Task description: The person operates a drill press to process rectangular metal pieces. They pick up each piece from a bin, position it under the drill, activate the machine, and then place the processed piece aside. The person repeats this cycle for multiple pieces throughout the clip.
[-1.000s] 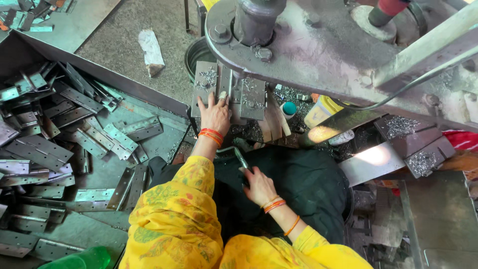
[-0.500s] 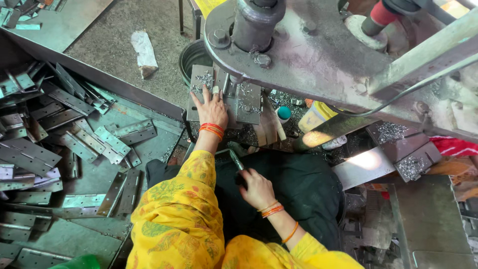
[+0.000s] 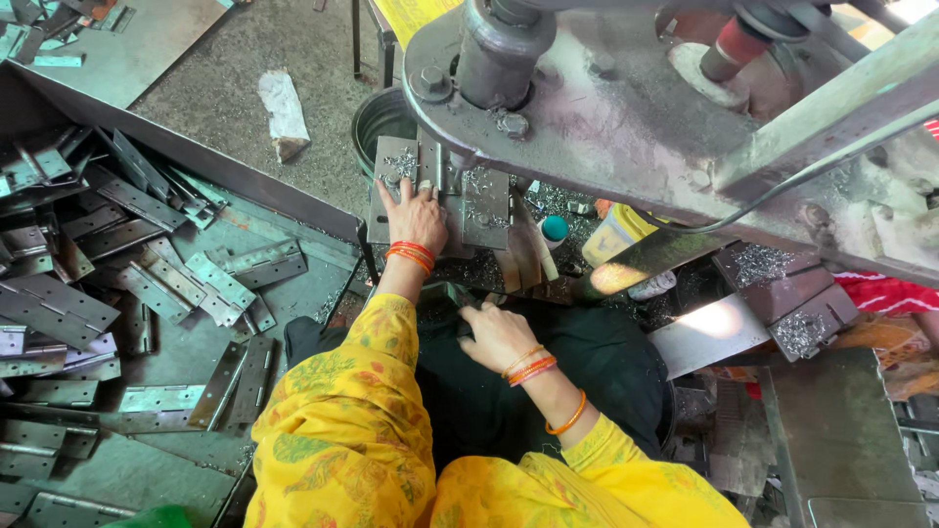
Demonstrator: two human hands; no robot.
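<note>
left hand (image 3: 416,217): flat, fingers spread on plate (image 3: 396,186) under press (image 3: 626,108)
right hand (image 3: 497,335): closed around hinge (image 3: 458,298), in lap

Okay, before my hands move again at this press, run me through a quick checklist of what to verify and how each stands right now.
1. Left hand clear of the press head: not ok; it rests on the metal plate directly below the head.
2. Workpiece seated flat under the head: cannot tell; the hand and machine body hide it.
3. Right hand away from the die: ok; it sits low over the dark lap cloth.
4. What the right hand grips: cannot tell; only a dark end shows.
5. Hinge pile within reach: ok; it lies beside the left arm.
6. Metal shavings around the plate: not ok; chips are scattered there.
</note>
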